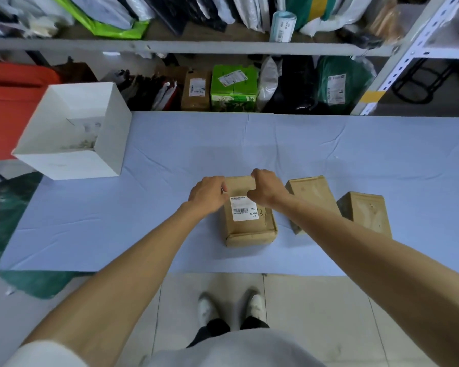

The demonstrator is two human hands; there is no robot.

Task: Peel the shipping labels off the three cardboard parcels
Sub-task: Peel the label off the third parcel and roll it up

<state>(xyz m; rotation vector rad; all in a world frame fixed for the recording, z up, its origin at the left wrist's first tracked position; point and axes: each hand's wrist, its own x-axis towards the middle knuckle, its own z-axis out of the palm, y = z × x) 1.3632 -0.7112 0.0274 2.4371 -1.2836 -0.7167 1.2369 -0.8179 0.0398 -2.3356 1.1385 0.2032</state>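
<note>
On the surface [329, 144], the labelled parcel [249, 229] sits left of two bare ones. The left hand [208, 193] is clamped on its far left edge; the right hand [266, 188] pinches the label [244, 211] at its top. A hasty pull could tear the label or lift the parcel.

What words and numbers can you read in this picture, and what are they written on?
"MX" and "MXXC", with a line like "03" below: white label on the left parcel; its barcode digits and dark header are too small to read.
"MX" and "MXXC": roll of labels on the upper shelf, only roughly legible.
Labels on the brown box, green box and green bag on the lower shelf: too blurred to read.
</note>
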